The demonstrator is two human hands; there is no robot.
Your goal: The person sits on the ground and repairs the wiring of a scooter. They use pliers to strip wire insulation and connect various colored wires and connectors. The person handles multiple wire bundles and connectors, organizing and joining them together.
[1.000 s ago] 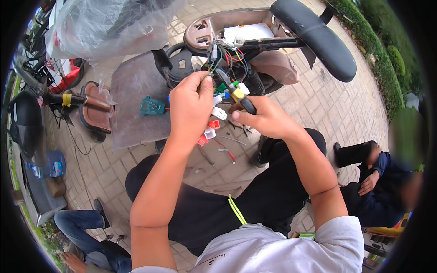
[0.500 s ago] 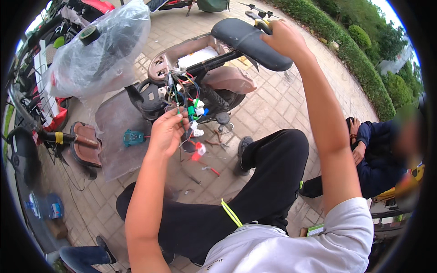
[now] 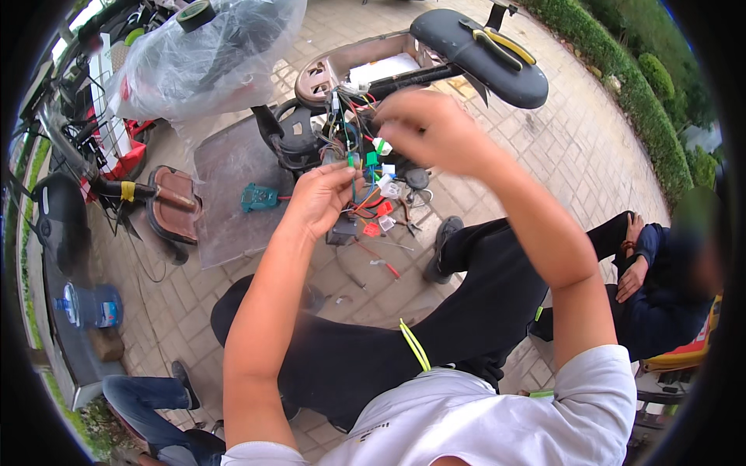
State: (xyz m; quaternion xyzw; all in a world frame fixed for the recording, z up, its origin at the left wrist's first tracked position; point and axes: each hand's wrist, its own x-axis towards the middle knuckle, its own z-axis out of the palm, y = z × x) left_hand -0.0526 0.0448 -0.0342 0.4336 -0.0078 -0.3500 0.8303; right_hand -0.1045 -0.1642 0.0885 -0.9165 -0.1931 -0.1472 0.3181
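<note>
My left hand [image 3: 322,198] pinches a green wire [image 3: 351,160] that comes from the tangle of coloured wires on a partly stripped electric scooter. To its right, my right hand [image 3: 431,130] hovers over the wiring, its fingers smeared by motion, so I cannot tell whether they hold anything. Green, white and blue plug connectors [image 3: 372,158] hang beside my left fingertips. Red connectors [image 3: 384,208] dangle lower down. Yellow-handled pliers [image 3: 505,48] lie on the black padded seat piece [image 3: 443,37], beyond my right hand.
A teal multimeter [image 3: 259,197] rests on the scooter's footboard [image 3: 225,171]. Clear plastic wraps a bulky part [image 3: 210,66] at the upper left, with a tape roll [image 3: 196,15] on top. Another pair of pliers [image 3: 408,215] lies on the paving. A person [image 3: 660,264] sits at the right.
My right hand has left the pliers on the black pad and moved back left to the wiring. My left hand keeps hold of the green wire. The whole view has shifted.
</note>
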